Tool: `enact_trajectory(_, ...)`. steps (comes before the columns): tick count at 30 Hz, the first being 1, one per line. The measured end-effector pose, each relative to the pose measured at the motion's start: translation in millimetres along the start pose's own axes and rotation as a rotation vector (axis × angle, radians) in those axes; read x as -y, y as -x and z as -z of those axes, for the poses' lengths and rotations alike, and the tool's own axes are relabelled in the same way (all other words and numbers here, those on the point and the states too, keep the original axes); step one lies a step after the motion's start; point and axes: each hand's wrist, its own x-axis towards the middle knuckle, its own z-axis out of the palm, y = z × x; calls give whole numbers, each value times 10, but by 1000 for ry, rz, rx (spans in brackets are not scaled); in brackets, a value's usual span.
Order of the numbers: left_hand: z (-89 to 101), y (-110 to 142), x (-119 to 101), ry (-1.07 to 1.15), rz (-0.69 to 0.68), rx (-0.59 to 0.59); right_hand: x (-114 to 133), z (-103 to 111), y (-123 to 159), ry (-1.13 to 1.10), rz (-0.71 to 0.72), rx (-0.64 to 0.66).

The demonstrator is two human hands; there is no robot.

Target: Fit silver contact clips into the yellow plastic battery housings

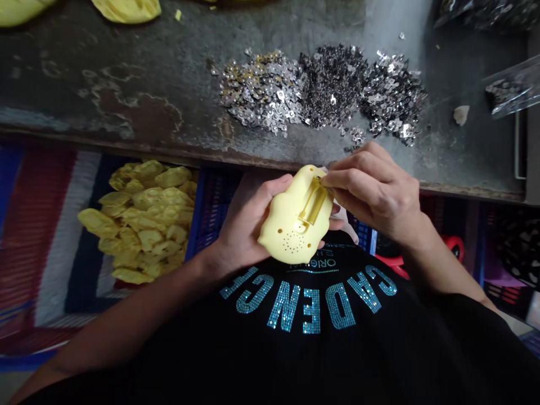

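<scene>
A yellow plastic toy shell (287,216) with a battery slot, screw holes and a cluster of small speaker holes rests in my left hand (248,216), its thumb along the left edge and its fingers behind. My right hand (375,188) is pinched at the upper end of the battery slot. A tiny dark metal piece shows at those fingertips, most likely a battery contact; most of it is hidden. Beyond my hands, small metal contacts lie in three adjoining piles: a silvery one (261,93), a dark one (333,84) and a mixed one (394,95).
The worn metal bench (177,135) runs across the front. Below it on the left, a basket (196,219) holds several yellow shells (147,214). Clear plastic bags (517,90) lie at the right, near a small pale lump (461,115). A red-handled object (454,247) is under the bench.
</scene>
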Motion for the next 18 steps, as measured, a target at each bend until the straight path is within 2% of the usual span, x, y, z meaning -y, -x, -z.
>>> enact_trajectory(3, 4, -5, 9, -10, 12, -15, -1, -16, 43, 18, 20, -13)
enact_trajectory(6, -1, -2, 6, -13, 23, -12, 2, -36, 101, 9, 46, -84)
enact_trajectory(12, 7, -11, 11, -2, 35, -33, 44, -85, 205, 18, -25, -184)
enact_trajectory(18, 9, -9, 22, 6, 31, -26, 66, -145, 220, 30, 6, -219)
